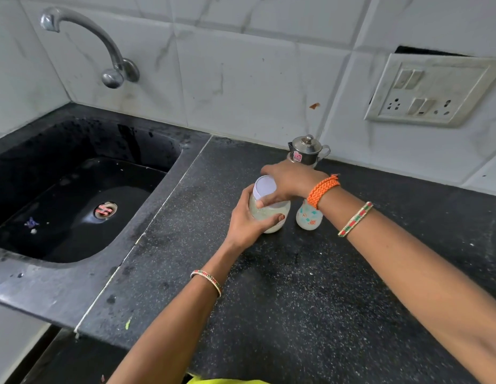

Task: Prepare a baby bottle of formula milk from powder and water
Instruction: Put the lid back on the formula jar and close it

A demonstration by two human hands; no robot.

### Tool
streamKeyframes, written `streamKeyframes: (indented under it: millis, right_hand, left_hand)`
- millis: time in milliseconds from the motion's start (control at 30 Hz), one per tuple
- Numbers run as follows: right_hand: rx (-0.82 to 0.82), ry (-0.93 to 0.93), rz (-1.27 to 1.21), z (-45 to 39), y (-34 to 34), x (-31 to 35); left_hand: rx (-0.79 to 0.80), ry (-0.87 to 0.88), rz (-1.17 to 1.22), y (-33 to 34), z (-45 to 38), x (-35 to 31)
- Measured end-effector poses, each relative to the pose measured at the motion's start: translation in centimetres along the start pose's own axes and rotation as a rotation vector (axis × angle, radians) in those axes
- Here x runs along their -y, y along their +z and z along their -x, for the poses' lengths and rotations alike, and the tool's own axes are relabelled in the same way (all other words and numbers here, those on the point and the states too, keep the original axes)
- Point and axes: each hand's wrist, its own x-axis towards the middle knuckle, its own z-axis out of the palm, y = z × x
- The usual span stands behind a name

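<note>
A clear jar of pale powder (269, 214) with a white lid (264, 188) stands on the black speckled counter (296, 286). My left hand (248, 220) grips the jar's body from the left. My right hand (287, 182) comes from above and grips the lid with thumb and fingers. Just right of the jar stands a baby bottle (309, 217) with coloured print, its top hidden under my right wrist. A small steel pot (307, 151) with a lid and spout stands behind, against the wall.
A black sink (75, 189) with a drain lies to the left, with a steel tap (102, 45) on the tiled wall above it. A switch and socket plate (432, 90) is on the wall at the right. The counter's front edge runs near the bottom left.
</note>
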Motion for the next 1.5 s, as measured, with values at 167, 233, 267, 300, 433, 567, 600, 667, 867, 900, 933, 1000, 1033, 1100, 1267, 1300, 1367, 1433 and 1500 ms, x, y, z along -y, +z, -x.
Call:
streamKeyframes:
  millis: [167, 233, 267, 300, 433, 567, 600, 667, 867, 900, 933, 1000, 1033, 1100, 1267, 1300, 1367, 1433, 1500]
  right_hand:
    - [-0.108, -0.223, 0.008, 0.5, 2.0, -1.1]
    - [-0.199, -0.214, 0.055, 0.7, 3.0, -1.2]
    - [-0.214, -0.212, 0.053, 0.8, 3.2, -1.1]
    - [-0.206, -0.215, 0.039, 0.8, 3.1, -1.1]
    - [-0.106, -0.309, -0.009, 0.8, 2.2, -1.7]
    - [-0.029, -0.422, -0.095, 1.2, 1.6, -2.5]
    - [0.001, -0.431, -0.136, 1.2, 1.3, -2.5]
    - [0.052, -0.428, -0.209, 1.2, 0.6, -2.2]
    - [0.091, -0.357, -0.164, 1.1, -0.4, -1.4]
    - [0.085, -0.352, -0.158, 1.0, -0.5, -1.5]
    - [0.078, -0.351, -0.155, 0.9, -0.6, -1.6]
    - [0.073, -0.36, -0.15, 0.8, -0.7, -1.7]
    - [0.072, -0.371, -0.146, 0.7, -0.7, -1.7]
    - [0.078, -0.39, -0.175, 0.6, -0.9, -2.0]
    - [0.056, -0.39, -0.215, 0.4, -2.3, -2.7]
    - [0.061, -0.391, -0.19, 0.4, -2.3, -2.7]
    - [0.079, -0.371, -0.152, 0.4, -2.1, -2.5]
    - [0.078, -0.348, -0.121, 0.4, -2.1, -2.0]
    - [0.077, -0.343, -0.077, 0.4, -1.9, -1.6]
  left_hand:
    - [0.022, -0.028, -0.002, 0.0, -0.2, 0.1]
    - [0.012, -0.025, -0.01, 0.0, -0.3, 0.2]
    - [0.006, -0.022, -0.016, 0.0, -0.4, 0.3]
    - [0.003, -0.02, -0.02, 0.0, -0.5, 0.4]
    - [-0.001, -0.009, -0.041, -0.4, -0.8, 0.7]
    - [-0.012, 0.008, -0.058, -0.4, -0.8, 0.8]
    - [-0.015, 0.009, -0.062, -0.4, -0.8, 0.7]
    - [-0.01, 0.008, -0.071, -0.5, -0.7, 0.5]
    - [0.012, -0.002, -0.048, -0.6, -0.7, 0.8]
    - [0.013, -0.004, -0.05, -0.6, -0.8, 0.9]
    - [0.015, -0.008, -0.051, -0.6, -0.8, 0.9]
    - [0.025, -0.015, -0.046, -0.7, -0.9, 0.9]
    - [0.031, -0.017, -0.042, -0.8, -0.9, 1.0]
    - [0.046, -0.023, -0.03, -0.9, -1.0, 1.1]
    - [0.07, -0.031, -0.012, -1.0, -1.1, 1.1]
    - [0.073, -0.031, -0.012, -1.0, -1.1, 1.2]
    - [0.076, -0.028, -0.016, -1.0, -1.1, 1.2]
    - [0.072, -0.025, -0.018, -1.0, -1.1, 1.1]
    - [0.066, -0.022, -0.026, -1.0, -1.0, 1.0]
